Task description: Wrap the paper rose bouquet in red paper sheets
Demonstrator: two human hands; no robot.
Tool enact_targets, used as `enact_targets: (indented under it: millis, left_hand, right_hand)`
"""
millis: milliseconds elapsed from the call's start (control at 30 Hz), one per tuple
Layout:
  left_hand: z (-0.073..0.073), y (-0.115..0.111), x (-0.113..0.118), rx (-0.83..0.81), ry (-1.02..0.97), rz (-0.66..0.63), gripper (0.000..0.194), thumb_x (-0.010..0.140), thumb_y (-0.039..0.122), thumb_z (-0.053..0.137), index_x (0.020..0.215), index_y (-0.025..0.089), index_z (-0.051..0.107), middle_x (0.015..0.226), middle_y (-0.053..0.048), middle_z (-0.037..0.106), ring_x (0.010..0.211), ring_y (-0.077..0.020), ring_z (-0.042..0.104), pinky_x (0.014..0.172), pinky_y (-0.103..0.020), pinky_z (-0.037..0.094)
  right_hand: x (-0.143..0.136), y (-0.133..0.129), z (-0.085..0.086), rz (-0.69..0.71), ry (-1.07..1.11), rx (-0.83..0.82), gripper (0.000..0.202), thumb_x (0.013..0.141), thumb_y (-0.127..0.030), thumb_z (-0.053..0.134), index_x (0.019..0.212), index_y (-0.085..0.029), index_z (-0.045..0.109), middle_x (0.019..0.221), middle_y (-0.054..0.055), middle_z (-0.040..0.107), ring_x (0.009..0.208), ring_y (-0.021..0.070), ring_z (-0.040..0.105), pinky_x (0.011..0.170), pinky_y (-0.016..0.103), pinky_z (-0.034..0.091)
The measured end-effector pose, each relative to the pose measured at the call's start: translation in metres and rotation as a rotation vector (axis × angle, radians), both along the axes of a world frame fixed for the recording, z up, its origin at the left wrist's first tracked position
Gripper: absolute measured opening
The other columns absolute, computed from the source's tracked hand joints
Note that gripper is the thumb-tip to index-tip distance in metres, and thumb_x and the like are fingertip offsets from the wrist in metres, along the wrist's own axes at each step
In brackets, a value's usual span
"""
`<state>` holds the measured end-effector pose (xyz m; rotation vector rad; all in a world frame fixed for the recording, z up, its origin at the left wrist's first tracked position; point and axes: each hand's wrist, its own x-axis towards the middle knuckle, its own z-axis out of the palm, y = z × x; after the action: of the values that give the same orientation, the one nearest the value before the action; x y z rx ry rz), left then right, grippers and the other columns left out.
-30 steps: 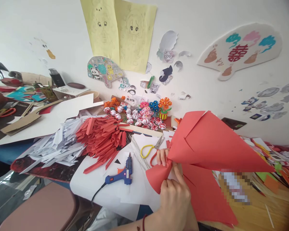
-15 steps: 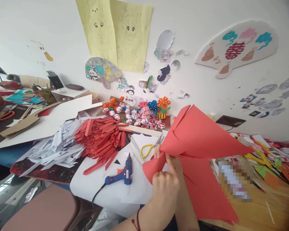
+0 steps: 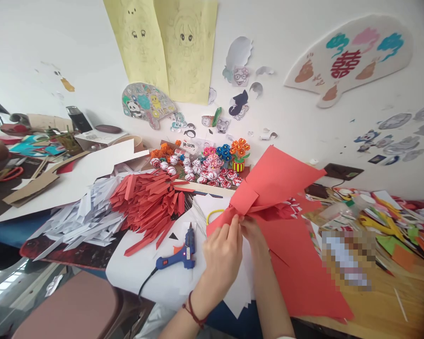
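Note:
A sheet of red paper (image 3: pixel 272 176) is wrapped into a cone, gathered at its narrow end. Red-and-white paper flowers (image 3: pixel 292 207) show inside its open side at the right. My left hand (image 3: pixel 222 252), with a dark red cord on the wrist, pinches the paper at the gathered neck. Just right of it, my right hand (image 3: pixel 252 233) is closed around the same neck; its fingertips are partly hidden. Beneath the wrap lies another red sheet (image 3: pixel 304 268). A blue glue gun (image 3: pixel 176 259) rests to the left on white paper.
Folded red paper strips (image 3: pixel 148 202) and white strips (image 3: pixel 85 216) are heaped at the left. Behind stand crafted flowers (image 3: pixel 212 165) along the wall. Yellow-handled scissors (image 3: pixel 214 214) lie partly covered by the wrap. Craft materials (image 3: pixel 385 226) clutter the right side. A brown stool (image 3: pixel 63 306) is at lower left.
The wrap has turned, so the flowers inside now show. My left hand has shifted left and up, and my right hand has come out from behind it. The lower flap has lifted.

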<state>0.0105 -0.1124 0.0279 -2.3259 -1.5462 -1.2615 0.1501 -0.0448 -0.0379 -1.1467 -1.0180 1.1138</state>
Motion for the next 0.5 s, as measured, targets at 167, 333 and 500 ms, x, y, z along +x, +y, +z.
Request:
enact_targets:
  millis: [167, 333, 500]
  left_hand:
    - [0.001, -0.001, 0.001, 0.016, 0.056, 0.012, 0.036, 0.090, 0.012, 0.052, 0.124, 0.021, 0.058, 0.126, -0.009, 0.064, 0.109, -0.0260, 0.058, 0.088, -0.040, 0.043]
    - [-0.002, 0.002, 0.001, -0.025, 0.050, -0.024, 0.036, 0.090, 0.011, 0.048, 0.124, 0.020, 0.054, 0.133, -0.009, 0.061, 0.116, -0.0256, 0.054, 0.090, -0.041, 0.039]
    - [-0.009, 0.010, 0.001, 0.044, 0.035, -0.034, 0.038, 0.093, 0.014, 0.044, 0.131, 0.012, 0.045, 0.121, -0.015, 0.066, 0.107, -0.0255, 0.059, 0.088, -0.041, 0.039]
  right_hand:
    - [-0.002, 0.003, -0.010, 0.080, 0.126, 0.016, 0.026, 0.064, -0.040, 0.076, 0.083, -0.024, 0.068, 0.092, 0.003, 0.072, 0.090, 0.0231, 0.065, 0.086, 0.036, 0.051]
    - [-0.005, -0.001, -0.009, 0.089, 0.149, 0.014, 0.028, 0.068, -0.036, 0.073, 0.092, -0.024, 0.069, 0.099, 0.005, 0.071, 0.097, 0.0241, 0.064, 0.090, 0.036, 0.050]
    - [-0.005, -0.001, -0.010, 0.084, 0.119, -0.028, 0.026, 0.068, -0.035, 0.077, 0.089, -0.023, 0.071, 0.098, 0.005, 0.072, 0.098, 0.0248, 0.064, 0.092, 0.037, 0.051]
